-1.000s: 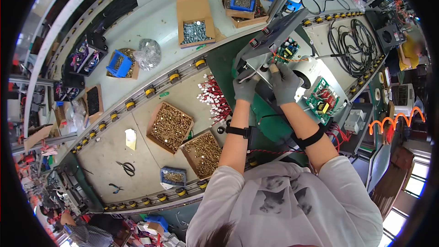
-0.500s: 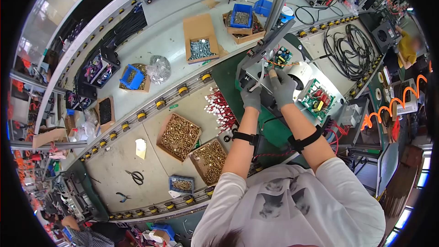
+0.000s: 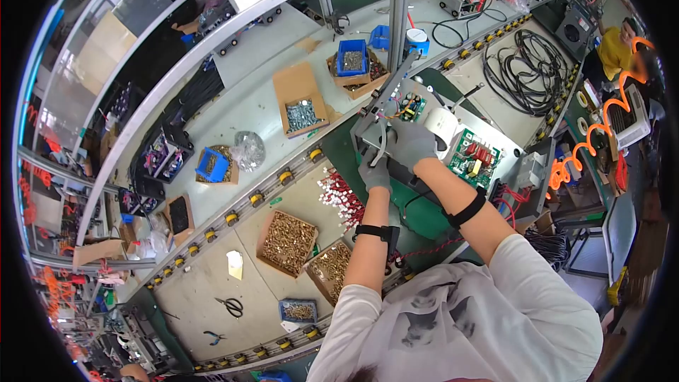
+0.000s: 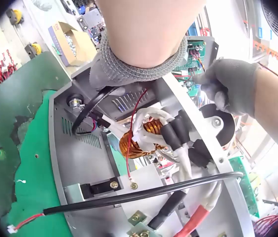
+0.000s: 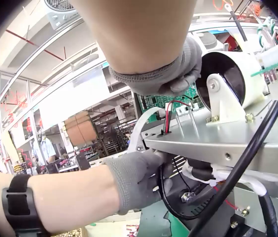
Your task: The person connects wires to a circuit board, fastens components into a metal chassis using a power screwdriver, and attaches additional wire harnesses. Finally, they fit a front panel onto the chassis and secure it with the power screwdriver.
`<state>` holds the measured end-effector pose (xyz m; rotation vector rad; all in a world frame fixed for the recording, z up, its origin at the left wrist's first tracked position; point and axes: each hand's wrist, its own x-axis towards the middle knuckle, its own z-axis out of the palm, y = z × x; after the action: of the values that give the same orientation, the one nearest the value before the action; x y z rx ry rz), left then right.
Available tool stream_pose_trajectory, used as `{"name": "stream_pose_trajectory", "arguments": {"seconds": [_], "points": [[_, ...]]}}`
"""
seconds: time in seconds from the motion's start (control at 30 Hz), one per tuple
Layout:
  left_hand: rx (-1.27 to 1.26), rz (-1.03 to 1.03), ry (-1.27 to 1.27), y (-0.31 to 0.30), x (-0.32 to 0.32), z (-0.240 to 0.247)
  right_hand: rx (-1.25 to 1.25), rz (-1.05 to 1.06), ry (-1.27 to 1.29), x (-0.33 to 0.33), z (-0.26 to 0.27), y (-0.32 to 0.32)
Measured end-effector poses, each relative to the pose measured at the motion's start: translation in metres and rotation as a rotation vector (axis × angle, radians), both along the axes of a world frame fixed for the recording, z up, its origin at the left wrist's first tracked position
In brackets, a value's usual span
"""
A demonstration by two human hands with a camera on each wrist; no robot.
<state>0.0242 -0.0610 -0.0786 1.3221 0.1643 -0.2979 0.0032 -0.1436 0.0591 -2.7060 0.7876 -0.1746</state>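
Note:
A grey metal chassis [image 4: 87,173] stands open, with a copper-wound coil [image 4: 129,145] and thick white leads inside. On its upper shelf [image 5: 203,133] sit a white cylinder [image 3: 442,126] and green circuit boards [image 3: 475,155]. My gloved left hand [image 3: 375,171] is inside the chassis below the shelf's edge, gripping a thin black cable [image 5: 164,195] that loops down from its fingers. Above the shelf, my gloved right hand [image 5: 176,81] has curled fingers beside the cylinder. Red and black wires [image 5: 168,116] rise through the shelf close under it; I cannot tell whether it pinches them.
Cartons of brass fittings [image 3: 286,244] stand left of the work, beside red-and-white connector leads [image 3: 341,198]. Scissors [image 3: 230,307] and pliers [image 3: 213,337] lie farther left. Roller rails [image 3: 258,200] edge the bench. Coiled black cable [image 3: 523,71] lies at the right.
The head view has swung, shifting the scene downward. My right hand has turned, its fingers now pointing left toward the front panel. My left hand stays low at the chassis edge.

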Motion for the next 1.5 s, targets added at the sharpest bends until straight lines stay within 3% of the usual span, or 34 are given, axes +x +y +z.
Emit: {"name": "stream_pose_trajectory", "arguments": {"seconds": [0.03, 0.1, 0.27, 0.4, 0.5, 0.57, 0.63, 0.7, 0.8, 0.87, 0.9, 0.97, 1.0, 1.07, 1.1, 1.2, 1.27, 1.37, 1.43, 1.5], "points": [[0.005, -0.008, -0.014, 0.000, 0.001, -0.003, 0.067, 0.042, 0.119, 0.003, 0.000, -0.001], [0.032, -0.022, 0.019, 0.001, 0.002, -0.005, 0.065, 0.036, 0.078, 0.008, -0.002, -0.002], [0.138, -0.001, -0.107, 0.010, -0.004, -0.007, -0.112, 0.138, 0.237, 0.012, 0.027, -0.002], [0.227, 0.106, -0.261, 0.012, -0.016, -0.002, -0.089, 0.042, 0.130, 0.020, 0.012, -0.012], [0.335, -0.006, -0.276, 0.008, -0.015, -0.006, -0.119, 0.090, 0.367, 0.032, 0.024, -0.023], [0.290, 0.032, -0.206, 0.003, -0.011, -0.003, -0.262, 0.096, 0.379, 0.034, 0.016, -0.026], [0.312, 0.087, -0.185, -0.002, -0.005, -0.002, -0.353, 0.130, 0.197, 0.032, 0.025, -0.024], [0.318, 0.120, -0.175, -0.003, 0.000, -0.001, -0.340, 0.226, 0.306, 0.029, 0.030, -0.030], [0.362, 0.117, -0.205, -0.002, 0.002, 0.002, -0.233, 0.253, 0.234, 0.025, 0.022, -0.041], [0.342, 0.024, -0.207, -0.001, 0.002, 0.006, 0.047, 0.062, 0.102, 0.029, 0.004, -0.047], [0.342, 0.020, -0.209, -0.002, 0.002, 0.003, 0.048, 0.057, 0.101, 0.028, 0.007, -0.046], [0.459, 0.164, -0.355, -0.002, -0.001, -0.004, 0.046, -0.252, -0.185, 0.026, 0.012, -0.044], [0.461, 0.160, -0.357, 0.002, -0.007, 0.006, 0.049, -0.255, -0.185, 0.026, 0.015, -0.047], [0.774, 0.086, -0.354, 0.009, -0.018, 0.042, 0.250, -0.303, -0.121, 0.030, 0.021, -0.055], [0.775, 0.084, -0.356, 0.007, -0.018, 0.040, 0.252, -0.306, -0.122, 0.032, 0.018, -0.056], [0.221, -0.183, -0.425, -0.005, -0.015, 0.039, 0.245, -0.325, -0.181, 0.042, 0.001, -0.057], [0.244, -0.189, -0.470, -0.019, -0.003, 0.047, 0.607, -0.464, -0.281, 0.051, -0.011, -0.060], [0.375, -0.084, -0.688, -0.028, 0.006, 0.075, 0.424, -0.414, -0.237, 0.050, -0.009, -0.062], [0.785, -0.154, -0.855, -0.025, 0.011, 0.087, 0.352, -0.376, -0.175, 0.049, -0.002, -0.063], [0.839, -0.139, -0.744, -0.023, 0.012, 0.086, 0.320, -0.299, -0.112, 0.049, -0.002, -0.066]]}}
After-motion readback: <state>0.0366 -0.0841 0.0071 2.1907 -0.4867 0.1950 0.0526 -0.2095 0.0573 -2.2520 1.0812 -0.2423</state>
